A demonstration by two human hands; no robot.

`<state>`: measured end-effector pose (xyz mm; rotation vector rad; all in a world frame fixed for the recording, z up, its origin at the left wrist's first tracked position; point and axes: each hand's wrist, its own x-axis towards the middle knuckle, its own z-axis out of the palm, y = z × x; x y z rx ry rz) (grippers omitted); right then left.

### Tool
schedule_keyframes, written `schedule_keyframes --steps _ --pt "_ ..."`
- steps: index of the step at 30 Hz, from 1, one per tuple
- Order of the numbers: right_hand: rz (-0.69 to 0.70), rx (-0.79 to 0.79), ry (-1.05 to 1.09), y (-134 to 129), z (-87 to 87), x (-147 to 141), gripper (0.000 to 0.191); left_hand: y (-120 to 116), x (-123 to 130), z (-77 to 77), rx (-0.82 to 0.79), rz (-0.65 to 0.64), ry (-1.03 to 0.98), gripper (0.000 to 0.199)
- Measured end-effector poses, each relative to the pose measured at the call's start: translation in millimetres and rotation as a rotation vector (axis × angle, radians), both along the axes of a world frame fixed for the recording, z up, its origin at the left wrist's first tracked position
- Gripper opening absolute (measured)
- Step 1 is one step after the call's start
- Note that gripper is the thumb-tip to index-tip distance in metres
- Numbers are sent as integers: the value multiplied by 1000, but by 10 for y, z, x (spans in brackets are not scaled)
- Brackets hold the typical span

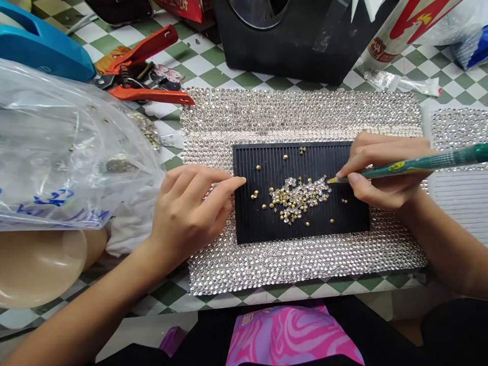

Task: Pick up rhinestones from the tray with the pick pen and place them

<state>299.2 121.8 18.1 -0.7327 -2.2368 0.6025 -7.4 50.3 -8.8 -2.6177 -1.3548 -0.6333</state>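
Note:
A black ribbed tray (251, 223) lies on a sheet covered in rows of clear rhinestones (297, 109). Loose rhinestones (301, 198), some gold side up, are heaped in the tray's middle, with several strays around them. My left hand (194, 208) is at the tray's left edge, its fingers closed on the rim and one fingertip over the top; the thumb's grip is partly hidden. Between the fingers of my right hand (389, 173) is a green pencil-like tool (430, 165), slanted down, its yellowish tip at the right side of the heap.
Orange-handled pliers (152, 94) lie at the upper left beside a blue object (41, 46). A clear plastic bag (68, 147) and a beige bowl (41, 269) stand left. Behind is a black box (282, 51). Another rhinestone sheet (459, 127) lies at the right.

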Motion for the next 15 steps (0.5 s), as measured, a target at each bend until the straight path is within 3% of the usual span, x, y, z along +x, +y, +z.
schedule_keyframes --steps 9,15 --pt "-58 -74 95 41 -19 20 14 -1 2 -13 -33 0 -31 37" --pt "-386 91 246 168 -125 155 13 -1 -14 -9 -34 -20 -38 36"
